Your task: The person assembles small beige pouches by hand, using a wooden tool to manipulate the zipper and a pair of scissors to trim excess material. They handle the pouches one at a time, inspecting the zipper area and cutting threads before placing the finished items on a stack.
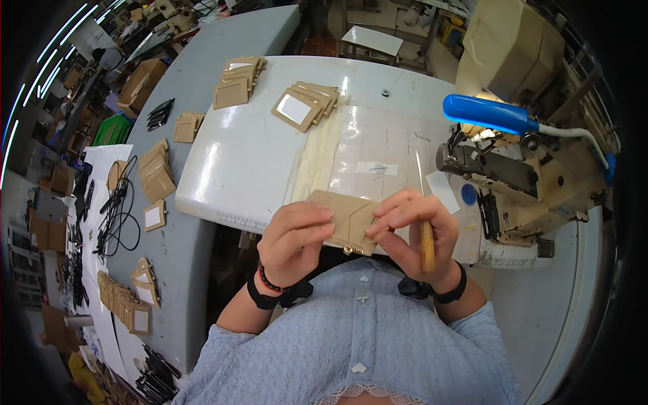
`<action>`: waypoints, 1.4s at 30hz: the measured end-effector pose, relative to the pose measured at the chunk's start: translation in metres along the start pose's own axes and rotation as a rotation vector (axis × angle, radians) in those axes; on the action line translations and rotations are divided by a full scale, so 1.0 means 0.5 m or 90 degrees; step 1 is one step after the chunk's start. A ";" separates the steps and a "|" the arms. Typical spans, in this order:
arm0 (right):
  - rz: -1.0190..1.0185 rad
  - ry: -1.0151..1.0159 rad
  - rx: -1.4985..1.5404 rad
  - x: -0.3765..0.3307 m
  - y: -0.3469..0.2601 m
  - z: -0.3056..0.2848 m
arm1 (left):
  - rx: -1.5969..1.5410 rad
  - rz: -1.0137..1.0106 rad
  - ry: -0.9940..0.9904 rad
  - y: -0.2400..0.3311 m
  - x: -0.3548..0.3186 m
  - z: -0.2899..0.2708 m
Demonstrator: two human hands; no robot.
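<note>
Both hands pinch a tan card holder.
Left hand (293, 236) and right hand (412, 233), which also grips an awl (427, 236), hold the holder (347, 216); it looks light, bendable, best held by edges.

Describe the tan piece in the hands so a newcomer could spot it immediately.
Start at the sewing machine on the white table; just in front of it, both hands meet. The tan leather piece is pinched between left hand and right hand. Unlike the stacked windowed pieces behind, it is lifted, not lying flat.
</note>
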State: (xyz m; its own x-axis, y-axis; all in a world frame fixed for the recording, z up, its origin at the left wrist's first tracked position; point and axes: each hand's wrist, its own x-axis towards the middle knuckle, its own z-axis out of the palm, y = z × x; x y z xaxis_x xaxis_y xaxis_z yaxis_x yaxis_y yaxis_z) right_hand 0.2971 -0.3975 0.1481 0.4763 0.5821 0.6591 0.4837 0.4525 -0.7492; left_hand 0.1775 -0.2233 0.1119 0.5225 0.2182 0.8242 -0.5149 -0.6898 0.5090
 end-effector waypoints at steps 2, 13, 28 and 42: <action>-0.023 -0.014 -0.018 -0.003 -0.003 -0.007 | 0.064 0.056 0.000 0.008 0.000 -0.011; -0.020 -0.015 0.019 -0.009 0.000 -0.013 | 0.123 0.115 -0.013 0.016 -0.004 -0.021; -0.043 -0.032 -0.017 -0.005 0.001 -0.015 | 0.070 0.077 0.014 0.007 -0.001 -0.012; -0.151 -0.019 -0.188 0.002 -0.014 -0.013 | -0.046 0.007 -0.070 -0.044 0.086 0.045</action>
State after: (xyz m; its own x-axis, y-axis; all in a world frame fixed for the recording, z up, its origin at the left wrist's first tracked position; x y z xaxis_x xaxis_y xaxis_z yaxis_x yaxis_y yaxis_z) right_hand 0.2987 -0.4045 0.1546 0.3060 0.5056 0.8067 0.7709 0.3656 -0.5215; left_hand 0.2268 -0.2142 0.1306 0.5857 0.1309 0.7999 -0.5667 -0.6394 0.5196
